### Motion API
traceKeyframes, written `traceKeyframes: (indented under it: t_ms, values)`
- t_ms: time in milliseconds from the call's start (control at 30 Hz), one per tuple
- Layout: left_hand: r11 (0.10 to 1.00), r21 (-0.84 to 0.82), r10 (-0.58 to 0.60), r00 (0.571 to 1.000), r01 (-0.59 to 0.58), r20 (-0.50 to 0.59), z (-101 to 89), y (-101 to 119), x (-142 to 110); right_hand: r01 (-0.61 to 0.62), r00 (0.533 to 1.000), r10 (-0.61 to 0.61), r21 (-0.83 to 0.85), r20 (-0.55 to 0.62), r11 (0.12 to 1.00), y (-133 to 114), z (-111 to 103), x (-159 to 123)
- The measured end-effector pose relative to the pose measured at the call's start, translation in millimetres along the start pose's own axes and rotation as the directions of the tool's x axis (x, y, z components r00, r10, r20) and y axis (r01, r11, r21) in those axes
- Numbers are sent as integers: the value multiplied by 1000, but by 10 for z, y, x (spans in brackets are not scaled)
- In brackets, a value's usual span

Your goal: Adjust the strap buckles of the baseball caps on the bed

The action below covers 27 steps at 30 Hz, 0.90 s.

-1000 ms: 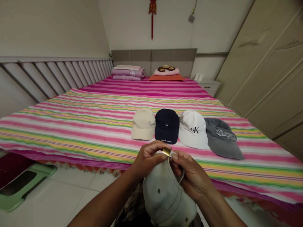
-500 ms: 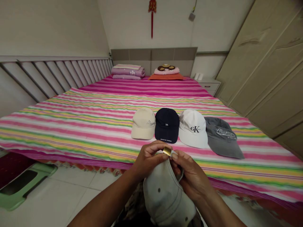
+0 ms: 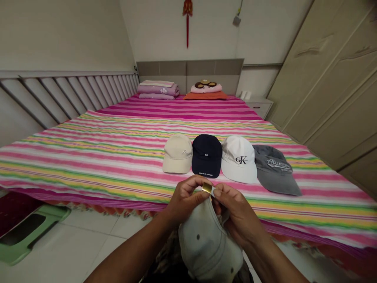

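A pale grey-green cap (image 3: 203, 239) hangs below my hands, its crown towards me. My left hand (image 3: 187, 198) pinches the gold buckle (image 3: 207, 188) at the cap's back strap. Close by on the other side, my right hand (image 3: 235, 204) grips the strap end between thumb and fingers. Beyond them on the bed lie a beige cap (image 3: 177, 154), a navy cap (image 3: 206, 157), a white cap (image 3: 239, 160) and a dark grey cap (image 3: 277, 169), side by side with brims towards me.
The bed's striped sheet (image 3: 103, 157) spreads out ahead. Folded purple bedding (image 3: 158, 90) and an orange pillow (image 3: 205, 96) sit by the headboard (image 3: 215, 67). A metal railing (image 3: 88, 94) runs along the left. On the floor stands a green stool (image 3: 32, 232); a wardrobe (image 3: 330, 78) rises at the right.
My view has shifted very slightly. Both hands keep their hold on the buckle and strap, and my right fingers have moved a little. The caps on the bed lie as before.
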<state>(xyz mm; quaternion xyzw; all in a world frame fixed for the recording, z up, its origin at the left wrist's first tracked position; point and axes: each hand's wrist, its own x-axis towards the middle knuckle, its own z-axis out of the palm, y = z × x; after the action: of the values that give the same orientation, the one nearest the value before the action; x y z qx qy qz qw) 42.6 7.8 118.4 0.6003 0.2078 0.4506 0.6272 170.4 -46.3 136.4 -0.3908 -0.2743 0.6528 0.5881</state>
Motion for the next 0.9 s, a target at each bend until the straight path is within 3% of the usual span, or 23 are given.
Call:
traceKeyframes:
  t_ms: [133,433,567,767,900]
  values:
    - [998,54,11,1000,-12,16,9,8,2,17,1000,-17,-57,-9,998,6,-2,-1]
    - [996,-70,-53,999,52,-5,4,5,14,27,999,-23,-165,24,986,-24,-85,-4]
    - [1000,-18,-15,999,15,40,4,23,15,45,999,-39,-178,38,983,-20,-83,6]
    - [1000,-10,16,1000,-16,-15,-40,49,5,48,999,-39,-284,35,958,-41,-111,2]
    - [1000,-9,13,1000,-13,20,-33,35,-3,61,997,-48,-264,53,962,-35,-90,3]
